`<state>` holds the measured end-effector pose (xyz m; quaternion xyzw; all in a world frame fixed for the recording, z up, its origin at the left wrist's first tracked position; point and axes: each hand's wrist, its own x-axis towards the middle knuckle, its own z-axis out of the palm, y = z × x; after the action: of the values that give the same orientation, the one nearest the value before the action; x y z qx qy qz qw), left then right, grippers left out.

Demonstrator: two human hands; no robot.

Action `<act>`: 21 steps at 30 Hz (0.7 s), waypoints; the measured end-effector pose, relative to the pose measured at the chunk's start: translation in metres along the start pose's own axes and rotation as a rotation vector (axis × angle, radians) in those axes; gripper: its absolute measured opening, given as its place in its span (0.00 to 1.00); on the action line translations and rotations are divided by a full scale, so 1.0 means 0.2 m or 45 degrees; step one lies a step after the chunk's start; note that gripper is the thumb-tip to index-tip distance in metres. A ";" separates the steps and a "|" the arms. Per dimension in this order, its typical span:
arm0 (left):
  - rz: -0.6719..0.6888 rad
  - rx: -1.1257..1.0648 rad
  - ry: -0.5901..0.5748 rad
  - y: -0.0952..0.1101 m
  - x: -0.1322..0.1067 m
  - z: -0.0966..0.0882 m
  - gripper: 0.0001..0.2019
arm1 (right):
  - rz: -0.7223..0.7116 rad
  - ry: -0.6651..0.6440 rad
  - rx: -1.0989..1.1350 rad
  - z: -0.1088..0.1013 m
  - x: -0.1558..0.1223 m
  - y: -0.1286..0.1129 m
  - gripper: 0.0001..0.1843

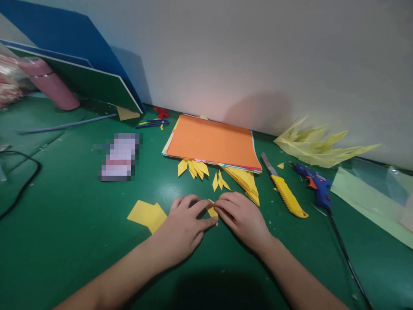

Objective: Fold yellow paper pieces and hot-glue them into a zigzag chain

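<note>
In the head view, a small yellow paper piece lay on the near side of the orange-topped paper stack, half hidden by fingers. The left hand held it between slightly parted thumb and forefinger; the right hand's fingertips bunched against its top, their grip impossible to tell. Left of the stack, a pixelated object was unreadable.

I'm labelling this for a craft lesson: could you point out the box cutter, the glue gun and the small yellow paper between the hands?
Box cutter [282, 187]: head view, on its yellow handle.
Glue gun [322, 192]: head view, on its blue body.
Yellow paper [212, 211]: head view, on its exposed middle.
</note>
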<state>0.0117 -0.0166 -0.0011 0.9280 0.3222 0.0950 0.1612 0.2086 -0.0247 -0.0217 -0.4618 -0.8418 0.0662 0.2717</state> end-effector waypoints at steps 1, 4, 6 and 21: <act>0.003 0.005 0.005 0.00 0.00 0.00 0.19 | -0.003 -0.003 0.001 0.00 0.00 0.00 0.11; 0.016 0.017 0.015 0.00 0.00 0.00 0.19 | -0.001 0.003 0.020 0.00 0.00 -0.01 0.11; 0.014 0.023 0.020 0.00 0.00 0.01 0.18 | 0.014 0.025 0.038 0.00 0.00 -0.01 0.11; -0.030 0.002 -0.027 0.01 0.01 -0.01 0.18 | -0.059 0.029 -0.130 -0.06 -0.02 0.02 0.16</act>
<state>0.0135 -0.0161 0.0024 0.9252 0.3317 0.0831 0.1649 0.2196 -0.0268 -0.0143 -0.4561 -0.8514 0.0114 0.2589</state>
